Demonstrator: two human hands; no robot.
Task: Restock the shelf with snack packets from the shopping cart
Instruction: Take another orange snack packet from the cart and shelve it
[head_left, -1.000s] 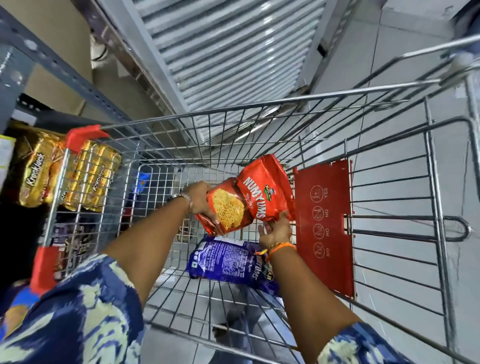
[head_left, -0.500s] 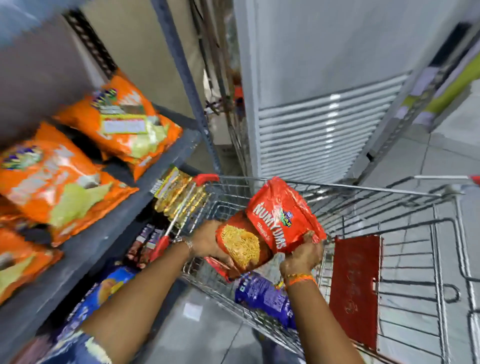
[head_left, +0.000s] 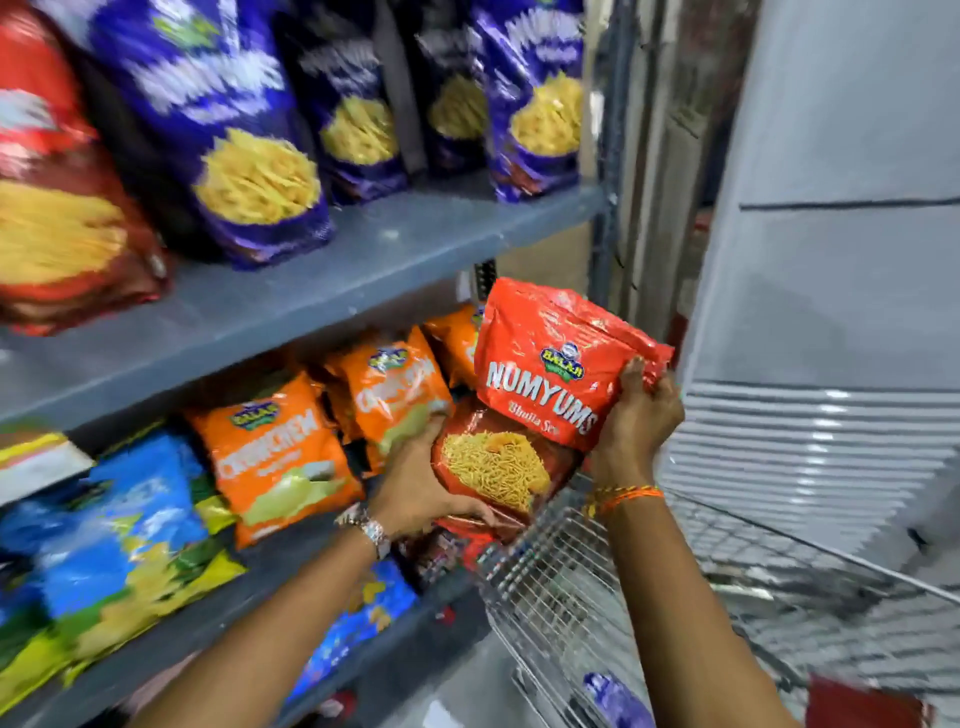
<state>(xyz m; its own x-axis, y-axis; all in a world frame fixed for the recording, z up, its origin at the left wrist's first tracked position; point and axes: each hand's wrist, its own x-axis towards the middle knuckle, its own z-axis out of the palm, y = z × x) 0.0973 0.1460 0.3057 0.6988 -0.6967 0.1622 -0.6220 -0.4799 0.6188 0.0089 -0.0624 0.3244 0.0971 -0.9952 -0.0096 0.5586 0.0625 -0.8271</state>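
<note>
Both my hands hold one red Numyums snack packet (head_left: 540, 384) in front of the grey shelf (head_left: 322, 296). My left hand (head_left: 421, 483) grips its lower edge, near the picture of yellow sev. My right hand (head_left: 636, 421) clasps its right side. The packet is raised above the wire shopping cart (head_left: 566, 587), level with the middle shelf row. A blue packet (head_left: 615, 699) lies in the cart at the bottom.
Blue and red packets (head_left: 249, 156) stand on the upper shelf. Orange packets (head_left: 280, 457) and blue-green packets (head_left: 119, 525) fill the middle row. A grey louvred unit (head_left: 831, 364) stands to the right behind the cart. A steel upright (head_left: 605, 156) ends the shelf.
Both hands have lifted the red packet out of the cart and up toward the shelf. My view has swung up from the cart to the shelves.
</note>
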